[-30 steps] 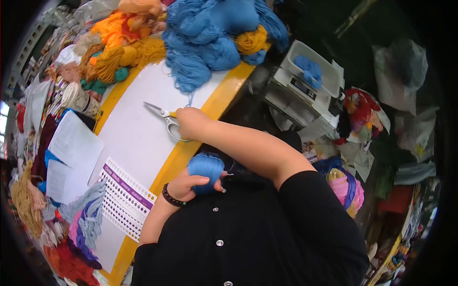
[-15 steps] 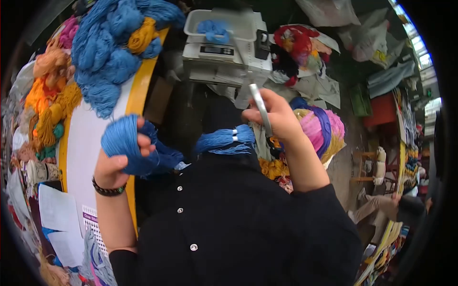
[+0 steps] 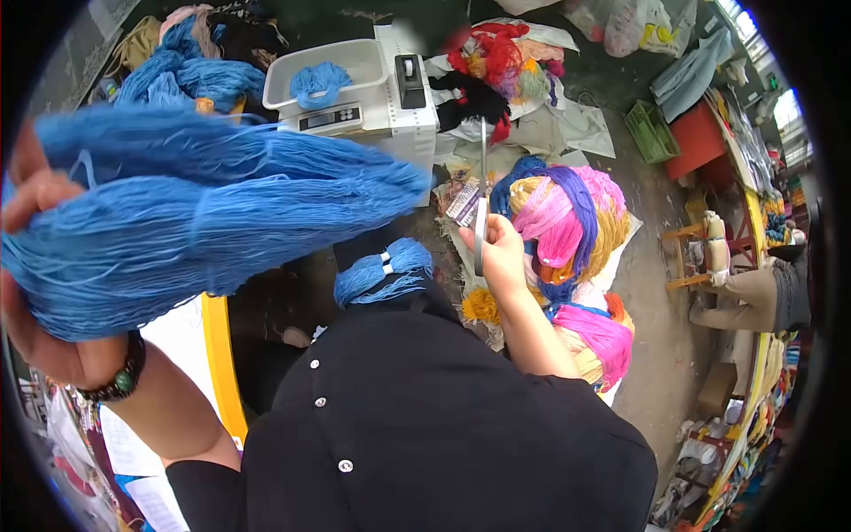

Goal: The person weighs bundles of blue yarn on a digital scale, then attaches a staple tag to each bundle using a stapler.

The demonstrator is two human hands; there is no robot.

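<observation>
Head view: left hand (image 3: 40,350) is closed around 1 blue yarn skein (image 3: 204,213), held close to the camera. Right hand (image 3: 502,259) grips scissors (image 3: 480,232), blades pointing up, beside the scale (image 3: 390,106).

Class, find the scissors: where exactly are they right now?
In the head view, right of centre: the scissors stand upright in the right hand, between the weighing scale and the pink and purple yarn bundle.
</observation>
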